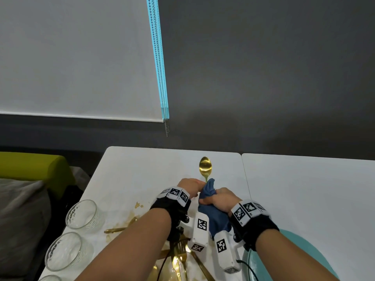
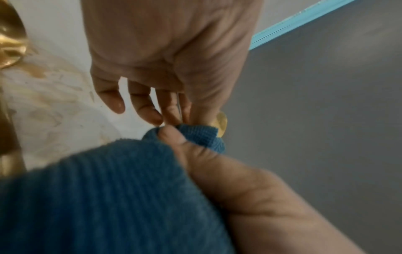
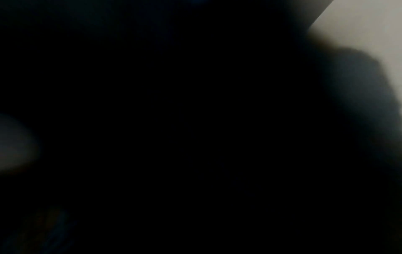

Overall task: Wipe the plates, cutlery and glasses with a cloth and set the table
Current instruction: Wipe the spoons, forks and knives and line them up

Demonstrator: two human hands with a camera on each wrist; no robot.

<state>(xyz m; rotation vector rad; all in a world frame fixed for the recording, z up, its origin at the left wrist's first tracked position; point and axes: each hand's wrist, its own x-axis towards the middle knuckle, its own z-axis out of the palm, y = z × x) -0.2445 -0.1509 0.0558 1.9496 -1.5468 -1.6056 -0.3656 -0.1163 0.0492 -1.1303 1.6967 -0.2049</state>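
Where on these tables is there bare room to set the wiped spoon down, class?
Free: the right table, bare from the seam to the teal plate, and the left table's far strip beyond the gold spoon. Crowded: the near left, with glasses, brown spills and piled gold cutlery.

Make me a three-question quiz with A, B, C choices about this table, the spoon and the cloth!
1. Where are the glasses?
A. at the table's left edge
B. on the teal plate
C. on the green seat

2. What colour is the cloth?
A. red
B. white
C. blue

3. What is the spoon doing?
A. lying among the other cutlery
B. being held up and wiped
C. resting in a glass

Answers:
1 A, they stand in a row beside the left forearm.
2 C, it looks dark blue in the head and left wrist views.
3 B, the left hand pinches the handle while the right hand wraps the cloth round it.
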